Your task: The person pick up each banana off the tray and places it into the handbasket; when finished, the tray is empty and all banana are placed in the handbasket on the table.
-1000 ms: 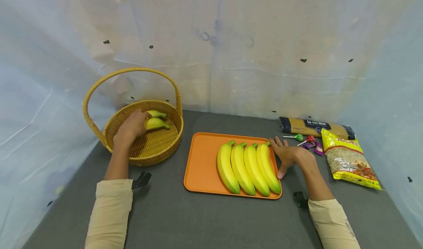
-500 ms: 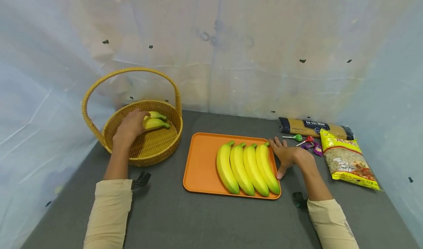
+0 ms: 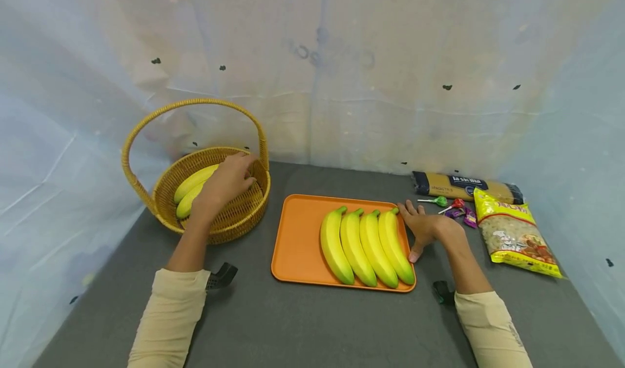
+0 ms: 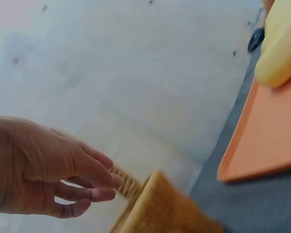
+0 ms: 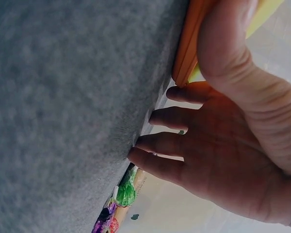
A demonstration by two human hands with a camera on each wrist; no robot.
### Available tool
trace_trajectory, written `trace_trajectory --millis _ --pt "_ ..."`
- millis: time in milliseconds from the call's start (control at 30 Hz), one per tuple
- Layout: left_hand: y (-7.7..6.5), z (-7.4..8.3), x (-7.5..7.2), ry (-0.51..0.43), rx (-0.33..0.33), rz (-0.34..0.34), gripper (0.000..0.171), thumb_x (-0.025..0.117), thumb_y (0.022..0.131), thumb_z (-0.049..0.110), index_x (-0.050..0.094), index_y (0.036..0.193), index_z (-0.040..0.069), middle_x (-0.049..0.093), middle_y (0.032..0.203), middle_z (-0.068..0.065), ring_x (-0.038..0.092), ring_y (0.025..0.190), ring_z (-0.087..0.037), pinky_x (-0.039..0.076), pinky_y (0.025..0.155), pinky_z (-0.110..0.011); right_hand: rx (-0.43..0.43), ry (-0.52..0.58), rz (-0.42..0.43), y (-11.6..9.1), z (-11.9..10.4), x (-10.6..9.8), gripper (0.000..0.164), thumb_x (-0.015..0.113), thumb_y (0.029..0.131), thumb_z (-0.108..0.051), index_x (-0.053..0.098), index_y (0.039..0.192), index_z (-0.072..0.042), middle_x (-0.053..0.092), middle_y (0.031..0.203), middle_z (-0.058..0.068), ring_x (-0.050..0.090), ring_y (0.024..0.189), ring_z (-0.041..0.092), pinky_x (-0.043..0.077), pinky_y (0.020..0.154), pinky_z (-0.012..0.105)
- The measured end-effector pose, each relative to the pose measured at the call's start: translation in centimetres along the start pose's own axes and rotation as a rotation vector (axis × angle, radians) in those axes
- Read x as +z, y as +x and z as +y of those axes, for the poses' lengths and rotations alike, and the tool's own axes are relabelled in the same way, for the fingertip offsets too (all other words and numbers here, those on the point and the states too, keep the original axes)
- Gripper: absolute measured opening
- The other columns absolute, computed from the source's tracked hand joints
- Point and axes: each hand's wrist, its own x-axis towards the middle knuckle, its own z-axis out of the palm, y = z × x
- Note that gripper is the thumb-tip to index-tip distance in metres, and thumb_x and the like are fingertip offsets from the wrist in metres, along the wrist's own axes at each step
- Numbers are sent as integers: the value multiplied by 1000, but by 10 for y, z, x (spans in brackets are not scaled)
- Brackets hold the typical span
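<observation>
In the head view my left hand hovers over the woven basket, with loosely bent fingers and nothing held. The left wrist view shows the same hand beside the basket's handle, seemingly near its base; contact is unclear. Two yellow bananas lie together on the basket's left side, partly covered by that hand. My right hand spreads its fingers along the right edge of an orange tray, thumb touching the rim. Several bananas lie side by side on the tray's right half.
Right of the tray lie a spaghetti pack, a green lollipop, a red lollipop, purple-wrapped candies and a yellow food bag. The basket's tall handle arches over it. Plastic sheeting walls the table's back and sides.
My left hand has let go of the bananas and moved right within the basket. Those bananas now sit farther left. My right hand and the tray look unchanged.
</observation>
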Motion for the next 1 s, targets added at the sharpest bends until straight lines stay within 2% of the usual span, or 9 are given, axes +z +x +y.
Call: trace_trajectory --millis 67,200,333,467,600,700,800,900,1000 --pt "2 12 3 -22 73 22 43 64 97 -5 59 140 -6 70 120 -28 71 101 -39 60 87 -49 4 -3 -1 -1 0 -1 151 95 66 -47 -6 165 5 -15 169 36 -8 156 60 14 119 82" --pt "3 33 10 -51 165 43 43 68 95 -6 64 137 -2 73 100 -18 70 90 -31 60 81 -44 12 -11 2 1 1 0 149 95 67 -45 -6 165 4 -14 169 36 -7 156 60 14 118 82" --pt "2 52 19 -56 235 45 46 76 92 -1 65 136 3 72 94 -12 68 84 -24 60 77 -39 7 -8 0 4 2 1 149 94 67 -46 -7 165 4 -14 169 36 -7 156 60 15 118 82" --pt "4 71 33 -60 277 10 43 76 96 13 64 138 5 70 94 -10 65 80 -20 56 71 -33 6 -3 -7 2 1 0 150 94 67 -47 -7 165 4 -15 169 35 -7 156 60 15 118 82" --pt "6 90 56 -79 256 -103 52 68 102 34 57 146 10 70 108 -11 66 89 -20 57 75 -34 7 -15 0 0 2 0 150 94 66 -47 -6 165 5 -14 169 36 -6 156 60 16 118 82" --pt "5 100 76 -96 200 -208 62 61 104 45 48 155 12 66 135 -16 68 115 -29 59 95 -43 1 -11 1 1 4 0 151 94 66 -48 -6 165 5 -14 169 37 -7 156 61 15 119 82" --pt "5 107 95 -103 163 -273 69 55 105 53 42 160 13 54 154 -20 61 134 -36 53 109 -51 3 0 -5 2 2 0 150 93 66 -48 -7 165 4 -15 169 36 -8 156 60 14 119 82" --pt "4 112 112 -94 141 -297 74 53 103 60 41 161 15 56 152 -20 62 132 -37 53 109 -51 19 3 -8 3 0 1 149 93 67 -46 -8 165 3 -16 169 35 -9 156 59 14 119 82" --pt "3 116 122 -85 120 -301 78 55 100 65 42 160 18 62 142 -18 67 118 -33 57 98 -48 21 -6 -8 2 0 1 149 94 68 -44 -7 165 3 -16 169 36 -9 156 59 14 119 81"
